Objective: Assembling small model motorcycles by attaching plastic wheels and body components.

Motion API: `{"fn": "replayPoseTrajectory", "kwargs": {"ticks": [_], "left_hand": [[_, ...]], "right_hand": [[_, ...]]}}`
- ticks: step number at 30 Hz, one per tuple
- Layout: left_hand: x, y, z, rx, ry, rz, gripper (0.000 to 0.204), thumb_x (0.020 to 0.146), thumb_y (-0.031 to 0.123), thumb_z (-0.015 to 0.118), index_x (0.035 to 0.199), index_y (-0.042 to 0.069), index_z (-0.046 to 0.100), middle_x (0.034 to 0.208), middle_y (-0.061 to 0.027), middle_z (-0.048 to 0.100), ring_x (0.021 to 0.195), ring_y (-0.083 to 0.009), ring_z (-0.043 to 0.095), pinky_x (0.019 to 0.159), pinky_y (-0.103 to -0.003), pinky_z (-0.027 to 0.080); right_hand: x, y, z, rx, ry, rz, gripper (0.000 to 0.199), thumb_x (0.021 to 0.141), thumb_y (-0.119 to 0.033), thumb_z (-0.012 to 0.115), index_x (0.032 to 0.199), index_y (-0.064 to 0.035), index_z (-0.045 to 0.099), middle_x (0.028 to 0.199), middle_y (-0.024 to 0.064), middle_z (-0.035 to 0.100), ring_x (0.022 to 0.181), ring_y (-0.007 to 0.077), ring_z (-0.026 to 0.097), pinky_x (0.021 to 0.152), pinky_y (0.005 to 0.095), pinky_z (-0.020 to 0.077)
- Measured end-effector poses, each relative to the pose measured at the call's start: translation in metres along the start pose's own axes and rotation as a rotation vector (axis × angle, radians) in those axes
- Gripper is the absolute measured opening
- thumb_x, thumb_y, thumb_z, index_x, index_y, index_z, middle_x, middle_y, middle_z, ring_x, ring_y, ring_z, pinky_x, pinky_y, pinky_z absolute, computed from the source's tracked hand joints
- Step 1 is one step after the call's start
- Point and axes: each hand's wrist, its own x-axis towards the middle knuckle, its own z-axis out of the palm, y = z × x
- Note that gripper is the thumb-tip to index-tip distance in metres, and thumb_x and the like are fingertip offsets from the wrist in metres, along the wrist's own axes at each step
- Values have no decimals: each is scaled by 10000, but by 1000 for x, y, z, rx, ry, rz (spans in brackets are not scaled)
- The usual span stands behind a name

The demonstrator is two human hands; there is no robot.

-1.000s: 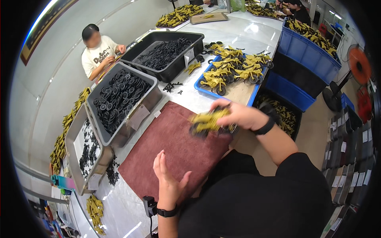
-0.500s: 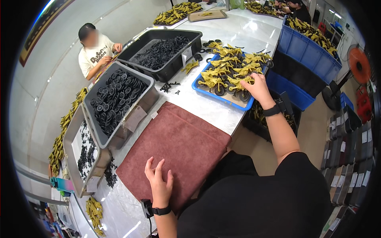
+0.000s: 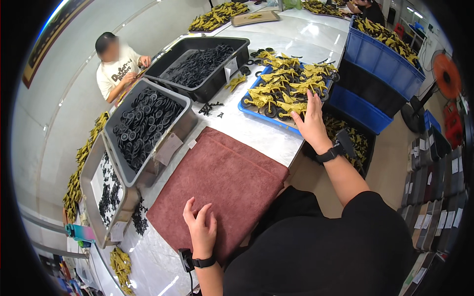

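My right hand point(image 3: 313, 124) is at the near right edge of a blue tray point(image 3: 264, 115), its fingers stretched out and the thumb apart. The fingertips reach the nearest yellow plastic pieces with black wheels point(image 3: 292, 107); whether they touch them I cannot tell. Rows of these wheeled pieces fill the tray. Over the near part of a folded reddish-brown cloth point(image 3: 217, 172), my left hand point(image 3: 201, 231) hovers or rests with bent, spread fingers and nothing in it. Both wrists wear black bands.
Left of the cloth stand a grey bin of black wheels point(image 3: 189, 106), a black bin of small dark parts point(image 3: 197, 93) and a paler bin point(image 3: 129, 200). A person point(image 3: 118, 66) works across the table. Stacked blue crates point(image 3: 382, 59) and a fan point(image 3: 447, 76) stand at right.
My right hand has drawn back slightly toward me and its fingers have straightened, away from the wheeled piece at the tray's near corner. My left hand has barely shifted.
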Motion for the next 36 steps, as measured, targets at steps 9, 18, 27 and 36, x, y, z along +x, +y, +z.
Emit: {"fn": "replayPoseTrajectory", "kwargs": {"ticks": [9, 18, 27, 36], "left_hand": [[2, 2, -1, -10, -26, 8, 301, 792, -54, 618, 1072, 51, 653, 1377, -178, 403, 1245, -341, 455, 1040, -417, 393], [-7, 0, 0, -26, -46, 4, 261, 801, -48, 624, 1044, 40, 654, 1369, -182, 406, 1225, -346, 468, 1030, -395, 403], [5, -12, 6, 18, 9, 33, 223, 803, 23, 652, 1023, 55, 664, 1302, -223, 472, 1181, -391, 502, 1016, -428, 418], [-4, -18, 13, -4, 34, 17, 219, 804, 17, 657, 1019, 55, 671, 1273, -177, 475, 1174, -341, 503, 1007, -397, 423]], "right_hand": [[-8, -21, -10, -280, -207, 128, 1009, 797, -614, 650, 1449, 44, 250, 1491, 322, 194, 1396, 484, 187, 982, 771, 205], [-19, -105, -72, 388, 18, -84, 637, 859, -336, 676, 1313, 52, 453, 1340, 258, 427, 1180, 415, 452, 947, 544, 393], [-38, -242, -140, 2062, -1248, -1090, 249, 834, -4, 579, 1080, -40, 574, 951, 141, 527, 794, 280, 558, 674, 372, 470], [-72, -240, -127, 2078, -1264, -1173, 243, 841, -16, 575, 1083, -40, 574, 958, 139, 530, 802, 278, 557, 677, 369, 470]]}}
